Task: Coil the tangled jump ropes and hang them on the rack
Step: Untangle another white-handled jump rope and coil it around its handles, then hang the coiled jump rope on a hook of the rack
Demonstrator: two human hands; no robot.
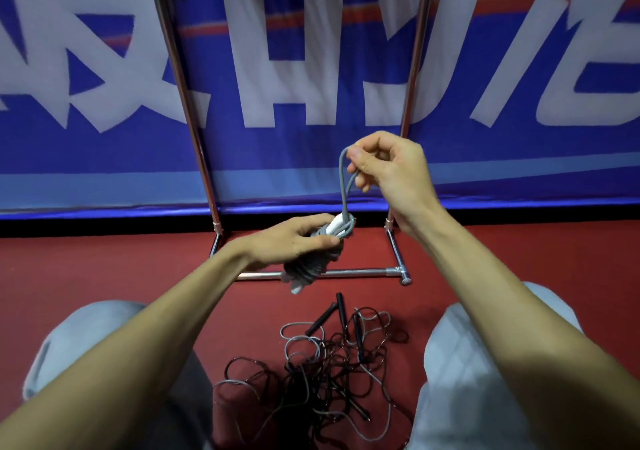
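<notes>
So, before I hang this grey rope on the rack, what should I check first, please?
1. Left hand grips the grey coil: ok.
2. Right hand pinches the loop above it: ok.
3. Coil bound tight: cannot tell.
4. Free place on the rack: cannot tell, its top is out of view.
5. Other ropes coiled: not ok, the pile lies tangled on the floor.

Coiled grey rope [306, 268], one loop drawn upward, sits above tangled black and grey ropes [332, 356] near the rack [360, 272].
</notes>
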